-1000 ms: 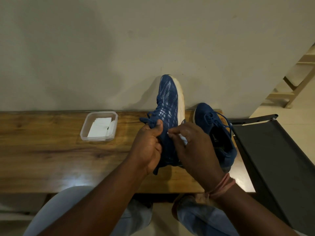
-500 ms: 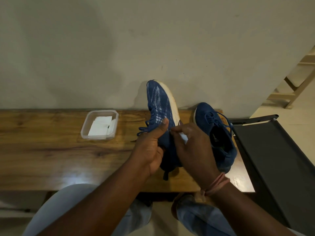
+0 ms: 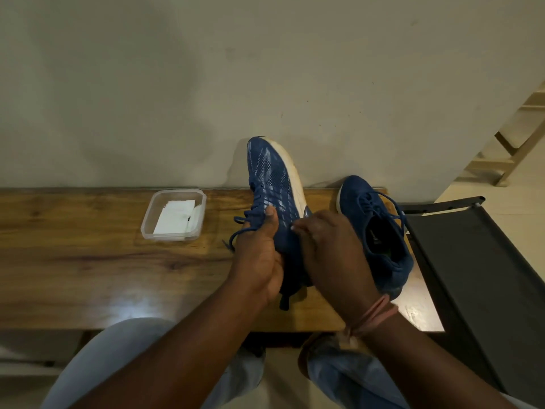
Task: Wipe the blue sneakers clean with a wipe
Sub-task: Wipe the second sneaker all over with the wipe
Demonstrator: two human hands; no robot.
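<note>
While the person sat at a wooden table (image 3: 88,261), one blue sneaker (image 3: 272,184) was held up on its heel with the toe pointing at the wall, its white sole edge turned to the right. The left hand (image 3: 259,258) gripped it from the lace side, thumb curled over the tongue and fingers wrapped out of sight behind. The right hand (image 3: 330,249) lay curled against the sneaker's side by the sole; it probably pressed the wipe there, but no wipe showed, so what its fingers held could not be told. The second sneaker (image 3: 377,228) rested flat on the table just right of the hands, laces loose, apparently waiting its turn. By that look the job seemed under way on the first shoe and perhaps half remained, though no dirt was clear enough to judge. A clear plastic tub (image 3: 174,215) with folded white wipes (image 3: 174,216) sat on the table to the left, near the plain cream wall (image 3: 147,84). A dark chair (image 3: 486,276) stood at the right, and pale wooden steps (image 3: 516,143) rose beyond it.
</note>
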